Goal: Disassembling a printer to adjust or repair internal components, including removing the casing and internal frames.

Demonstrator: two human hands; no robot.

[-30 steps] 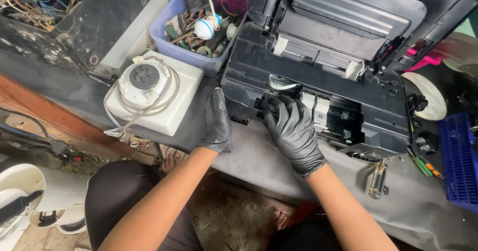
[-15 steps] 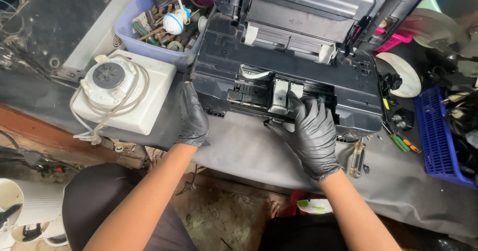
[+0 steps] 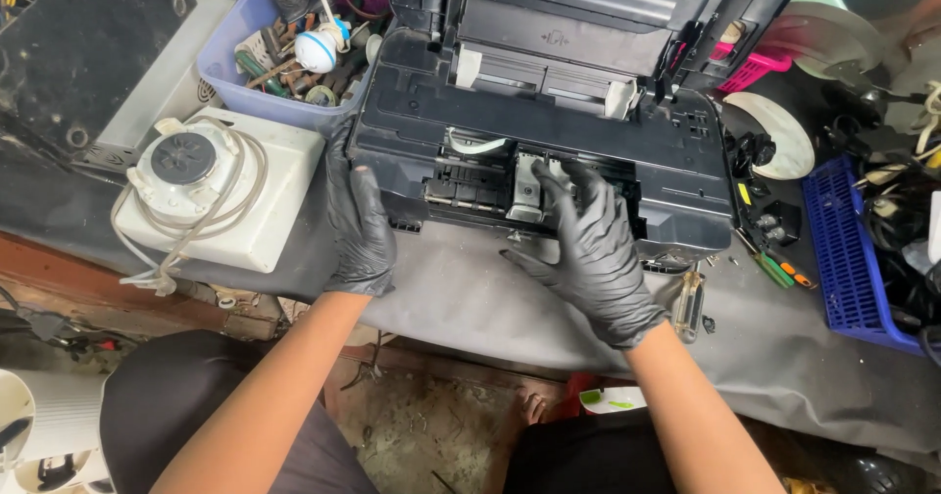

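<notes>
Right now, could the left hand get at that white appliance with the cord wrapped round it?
Probably yes: the left hand rests against the printer corner, the white appliance sits just beside it, nothing between them.

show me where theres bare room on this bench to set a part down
Bare grey mat lies in front of the black printer, between the left hand and right hand. More lies right of the screwdriver, before the blue basket. The back is crowded: parts bin, white appliance.

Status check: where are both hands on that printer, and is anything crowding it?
Left hand flat against printer left front corner. Right hand fingers inside open carriage bay. White appliance beside left hand; screwdriver by right wrist.
</notes>
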